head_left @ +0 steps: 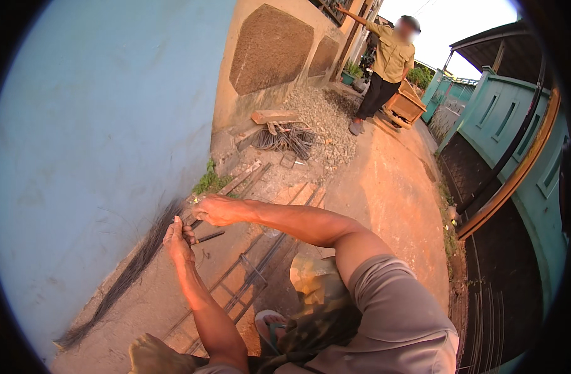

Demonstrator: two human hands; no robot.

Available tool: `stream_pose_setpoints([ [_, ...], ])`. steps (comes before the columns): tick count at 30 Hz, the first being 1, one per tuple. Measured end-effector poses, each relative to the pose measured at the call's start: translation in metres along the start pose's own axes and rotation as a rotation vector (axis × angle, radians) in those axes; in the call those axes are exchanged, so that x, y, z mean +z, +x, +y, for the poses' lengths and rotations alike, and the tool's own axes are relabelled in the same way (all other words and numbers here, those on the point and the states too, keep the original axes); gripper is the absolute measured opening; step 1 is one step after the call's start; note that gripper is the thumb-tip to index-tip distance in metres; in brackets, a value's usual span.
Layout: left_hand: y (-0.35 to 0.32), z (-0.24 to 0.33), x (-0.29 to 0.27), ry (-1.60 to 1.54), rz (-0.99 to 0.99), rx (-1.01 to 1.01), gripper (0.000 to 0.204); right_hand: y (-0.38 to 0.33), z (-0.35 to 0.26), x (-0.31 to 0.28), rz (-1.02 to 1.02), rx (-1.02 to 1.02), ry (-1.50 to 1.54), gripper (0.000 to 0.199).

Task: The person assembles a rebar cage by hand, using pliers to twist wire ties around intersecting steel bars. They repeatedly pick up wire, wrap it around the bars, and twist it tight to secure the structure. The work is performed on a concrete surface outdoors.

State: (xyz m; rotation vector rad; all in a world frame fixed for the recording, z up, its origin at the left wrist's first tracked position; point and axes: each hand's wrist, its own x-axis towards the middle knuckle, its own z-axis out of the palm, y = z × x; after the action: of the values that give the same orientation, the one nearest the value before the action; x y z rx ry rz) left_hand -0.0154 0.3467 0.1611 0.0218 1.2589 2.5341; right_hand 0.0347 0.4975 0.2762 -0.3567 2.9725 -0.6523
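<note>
A long bundle of thin dark wire point(132, 265) slants along the foot of the blue wall, its strands fraying at the lower end. My right hand point(218, 210) is closed at the bundle's upper end. Just below it, my left hand point(179, 239) has its fingers bent together close to the wire; what they pinch is hidden. A short dark rod, perhaps a tool handle point(210, 237), sticks out to the right beside the left fingers. Beneath my arms lies a ladder-like frame of steel bars point(245, 265) on the ground.
Bent dark steel pieces point(290, 139) lie in a heap by a wooden block point(275, 116) and gravel point(326, 118). Up the lane, a person in a tan shirt point(392, 56) stands beside a wooden cart-like box point(405, 105). A green wall point(516, 118) lines the right side.
</note>
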Motion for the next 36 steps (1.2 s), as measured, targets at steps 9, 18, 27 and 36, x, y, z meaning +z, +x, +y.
stream_pose_setpoints([
  [9, 0.0, -0.049, 0.025, -0.124, 0.241, -0.113, 0.022, -0.015, 0.018, 0.019, -0.164, 0.119, -0.141, 0.022],
  [18, -0.03, -0.079, 0.042, 0.575, -0.434, -0.357, 0.037, -0.166, 0.055, 0.056, 0.1, 0.462, 0.308, 0.007],
  [27, -0.03, -0.151, -0.007, 1.27, -0.545, -0.235, 0.057, -0.243, 0.051, 0.256, 0.421, 0.856, 0.663, 0.03],
  [36, -0.027, -0.177, -0.007, 1.269, -0.592, -0.42, 0.041, -0.249, 0.047, 0.274, 0.359, 0.937, 1.287, 0.026],
])
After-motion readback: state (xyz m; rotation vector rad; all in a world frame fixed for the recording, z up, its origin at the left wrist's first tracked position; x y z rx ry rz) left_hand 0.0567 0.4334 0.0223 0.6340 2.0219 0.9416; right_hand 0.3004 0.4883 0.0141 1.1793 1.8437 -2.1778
